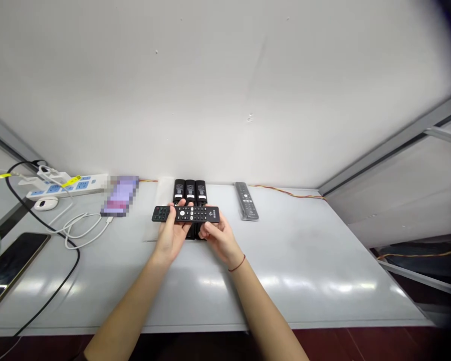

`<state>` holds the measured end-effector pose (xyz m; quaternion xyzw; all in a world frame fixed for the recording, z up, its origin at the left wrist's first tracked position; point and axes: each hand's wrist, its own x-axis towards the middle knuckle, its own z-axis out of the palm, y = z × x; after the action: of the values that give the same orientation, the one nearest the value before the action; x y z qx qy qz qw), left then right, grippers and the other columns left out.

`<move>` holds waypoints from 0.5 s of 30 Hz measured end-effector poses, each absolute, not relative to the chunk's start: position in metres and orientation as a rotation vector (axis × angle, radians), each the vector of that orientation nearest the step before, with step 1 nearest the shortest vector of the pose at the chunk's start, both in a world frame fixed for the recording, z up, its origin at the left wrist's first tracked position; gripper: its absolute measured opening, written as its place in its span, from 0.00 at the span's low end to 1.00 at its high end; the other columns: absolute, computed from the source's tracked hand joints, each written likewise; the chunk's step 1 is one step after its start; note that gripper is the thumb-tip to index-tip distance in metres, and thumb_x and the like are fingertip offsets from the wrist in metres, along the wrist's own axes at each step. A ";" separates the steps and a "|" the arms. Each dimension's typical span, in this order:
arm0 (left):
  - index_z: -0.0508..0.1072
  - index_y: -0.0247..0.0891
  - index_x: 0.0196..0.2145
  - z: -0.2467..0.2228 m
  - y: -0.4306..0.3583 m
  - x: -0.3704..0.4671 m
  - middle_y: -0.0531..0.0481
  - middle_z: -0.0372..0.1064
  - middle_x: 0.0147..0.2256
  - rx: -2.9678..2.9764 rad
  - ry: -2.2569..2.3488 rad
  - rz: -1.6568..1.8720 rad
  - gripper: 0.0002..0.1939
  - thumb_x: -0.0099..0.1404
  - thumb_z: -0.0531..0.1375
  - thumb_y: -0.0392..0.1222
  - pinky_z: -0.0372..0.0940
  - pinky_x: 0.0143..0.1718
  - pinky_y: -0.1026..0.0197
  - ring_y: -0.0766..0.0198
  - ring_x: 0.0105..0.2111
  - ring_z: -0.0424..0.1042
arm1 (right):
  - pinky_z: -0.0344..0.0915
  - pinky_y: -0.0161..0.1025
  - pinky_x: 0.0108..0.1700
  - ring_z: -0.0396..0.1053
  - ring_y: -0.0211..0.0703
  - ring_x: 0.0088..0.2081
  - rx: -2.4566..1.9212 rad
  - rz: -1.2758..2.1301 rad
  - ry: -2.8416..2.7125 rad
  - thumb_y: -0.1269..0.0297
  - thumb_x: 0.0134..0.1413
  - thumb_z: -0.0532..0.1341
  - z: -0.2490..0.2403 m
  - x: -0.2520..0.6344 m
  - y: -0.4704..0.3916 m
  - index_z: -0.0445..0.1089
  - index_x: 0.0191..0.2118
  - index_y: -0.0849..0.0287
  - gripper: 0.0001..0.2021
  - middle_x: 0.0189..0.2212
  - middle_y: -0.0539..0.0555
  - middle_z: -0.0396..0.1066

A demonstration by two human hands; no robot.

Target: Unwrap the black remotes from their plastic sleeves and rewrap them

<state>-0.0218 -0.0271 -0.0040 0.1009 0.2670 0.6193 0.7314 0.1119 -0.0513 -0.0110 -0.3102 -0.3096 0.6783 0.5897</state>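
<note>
A black remote control (199, 214) is held level in front of me, buttons facing up. My left hand (170, 231) grips it toward its left end, thumb across the top and fingers behind. At the right end, my right hand (220, 234) holds it too, with the thumb at the lower edge and the other fingers partly hidden beneath. Behind the held remote, three black remotes (190, 189) lie side by side on the table, backs up with white labels. A clear plastic sleeve (164, 190) seems to lie just left of them.
A remote in a clear plastic bag (247, 201) lies to the right on the grey table (304, 265). Leftward are a pixelated phone (121, 195), a power strip (78, 185), a white earphone case (46, 203), cables and a dark phone (13, 265). A wall stands behind.
</note>
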 end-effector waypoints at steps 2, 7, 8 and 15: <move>0.66 0.44 0.40 -0.006 -0.030 -0.020 0.52 0.70 0.49 0.324 0.586 1.353 0.11 0.60 0.62 0.42 0.64 0.53 0.53 0.59 0.50 0.69 | 0.65 0.33 0.30 0.65 0.33 0.26 -0.701 1.578 -0.620 0.64 0.45 0.68 -0.011 0.114 -0.050 0.66 0.44 0.52 0.18 0.24 0.44 0.65; 0.64 0.44 0.45 -0.012 -0.036 -0.015 0.50 0.66 0.53 0.606 0.644 1.326 0.19 0.57 0.65 0.41 0.59 0.57 0.50 0.57 0.56 0.63 | 0.71 0.36 0.39 0.72 0.41 0.42 -0.716 1.564 -0.444 0.58 0.49 0.66 -0.017 0.120 -0.045 0.70 0.42 0.53 0.13 0.42 0.49 0.72; 0.64 0.44 0.46 -0.013 -0.036 -0.014 0.49 0.65 0.54 0.662 0.664 1.324 0.21 0.56 0.66 0.42 0.59 0.57 0.50 0.56 0.56 0.63 | 0.71 0.36 0.40 0.72 0.41 0.42 -0.722 1.562 -0.428 0.57 0.49 0.66 -0.018 0.121 -0.044 0.70 0.41 0.53 0.13 0.42 0.49 0.73; 0.63 0.43 0.55 -0.022 -0.036 -0.012 0.43 0.65 0.54 0.981 0.756 1.326 0.29 0.57 0.64 0.50 0.59 0.57 0.50 0.54 0.54 0.65 | 0.73 0.36 0.38 0.75 0.40 0.35 -0.824 1.533 -0.319 0.55 0.48 0.67 -0.025 0.123 -0.038 0.70 0.37 0.56 0.13 0.34 0.51 0.76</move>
<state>-0.0123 -0.0364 -0.0224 0.4261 0.3283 0.5756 0.6159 0.1231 -0.0381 -0.0246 -0.3602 -0.1395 0.6704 0.6336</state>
